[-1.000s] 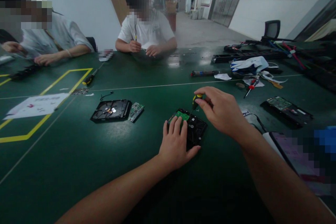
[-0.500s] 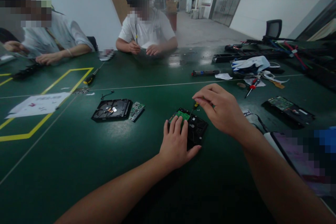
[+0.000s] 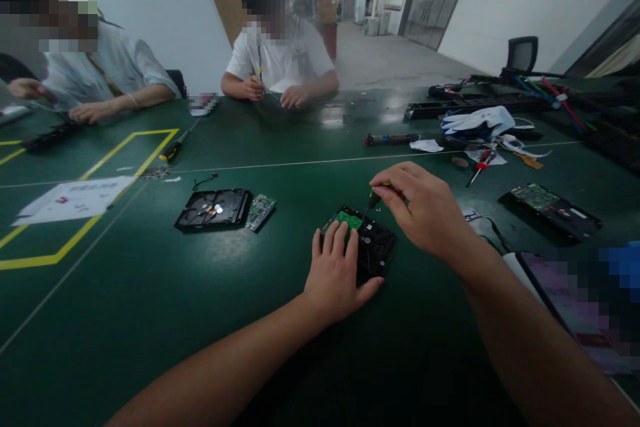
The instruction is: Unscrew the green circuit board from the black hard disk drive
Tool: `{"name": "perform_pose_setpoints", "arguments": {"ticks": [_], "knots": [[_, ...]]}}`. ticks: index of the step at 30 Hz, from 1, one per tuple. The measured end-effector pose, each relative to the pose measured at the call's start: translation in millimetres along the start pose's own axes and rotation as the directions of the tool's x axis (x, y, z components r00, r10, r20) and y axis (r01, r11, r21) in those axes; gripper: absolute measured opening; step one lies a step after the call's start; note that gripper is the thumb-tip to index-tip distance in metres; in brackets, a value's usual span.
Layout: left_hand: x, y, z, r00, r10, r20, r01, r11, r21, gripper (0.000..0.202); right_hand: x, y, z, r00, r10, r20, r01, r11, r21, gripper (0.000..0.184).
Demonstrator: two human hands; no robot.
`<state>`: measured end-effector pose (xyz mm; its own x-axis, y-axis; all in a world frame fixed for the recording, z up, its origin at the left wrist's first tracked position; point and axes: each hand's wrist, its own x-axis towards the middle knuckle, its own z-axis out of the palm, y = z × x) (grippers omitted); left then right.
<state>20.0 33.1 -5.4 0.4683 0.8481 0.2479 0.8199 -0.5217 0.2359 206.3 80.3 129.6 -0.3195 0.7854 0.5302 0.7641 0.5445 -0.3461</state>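
Note:
A black hard drive [image 3: 373, 243] with a green circuit board [image 3: 349, 218] lies on the green table [image 3: 150, 293] in front of me. My left hand [image 3: 336, 275] rests flat on the drive's near side, fingers spread over the board. My right hand [image 3: 425, 210] is closed in a pinch on a small yellow-and-black screwdriver [image 3: 374, 196], held upright with its tip down at the drive's far edge.
An opened hard drive [image 3: 213, 208] and a loose circuit board [image 3: 260, 211] lie to the left. Another drive [image 3: 550, 210] sits at the right, with tools and gloves [image 3: 475, 121] behind it. Two other people work across the table. A paper sheet [image 3: 75, 199] lies inside yellow tape lines.
My right hand's fingers have shifted slightly on the screwdriver handle, covering more of its yellow top. My left hand and the drive have stayed in place.

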Motion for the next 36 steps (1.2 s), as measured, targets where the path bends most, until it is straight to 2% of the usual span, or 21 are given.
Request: {"name": "perform_pose_setpoints", "arguments": {"ticks": [5, 10, 16, 19, 25, 30, 36], "knots": [[0.2, -0.1, -0.5, 1.000, 0.003, -0.008, -0.003, 1.000, -0.006, 0.092, -0.7, -0.9, -3.0, 0.999, 0.029, 0.029, -0.028, 0.999, -0.038, 0.025], [0.0, -1.0, 0.4, 1.000, 0.001, -0.013, -0.001, 1.000, -0.014, 0.092, -0.8, -1.4, -5.7, 0.997, 0.062, 0.037, -0.059, 0.994, -0.087, 0.012], [0.1, -0.6, -0.7, 1.000, 0.008, -0.006, -0.008, 1.000, -0.008, 0.093, -0.2, -0.3, -4.8, 0.999, 0.006, 0.046, -0.007, 1.000, 0.017, 0.023], [0.2, 0.3, -1.5, 1.000, 0.003, 0.001, -0.003, 1.000, -0.002, 0.093, -1.1, -0.9, -2.6, 0.999, 0.018, 0.045, -0.020, 0.999, 0.041, 0.028], [0.2, 0.8, -2.1, 1.000, 0.010, -0.008, -0.010, 1.000, -0.002, 0.092, 0.1, 0.9, -0.6, 1.000, 0.008, -0.003, -0.008, 1.000, 0.018, 0.021], [-0.4, 0.3, -1.6, 1.000, 0.008, -0.008, -0.008, 1.000, -0.009, 0.092, 0.2, 1.8, -1.6, 0.999, -0.021, 0.043, 0.018, 0.998, 0.063, 0.028], [-0.2, 0.6, -2.3, 1.000, 0.005, -0.005, -0.005, 1.000, -0.009, 0.092, -1.0, -1.6, -1.3, 0.997, 0.022, 0.079, -0.027, 0.997, 0.072, 0.038]]}}
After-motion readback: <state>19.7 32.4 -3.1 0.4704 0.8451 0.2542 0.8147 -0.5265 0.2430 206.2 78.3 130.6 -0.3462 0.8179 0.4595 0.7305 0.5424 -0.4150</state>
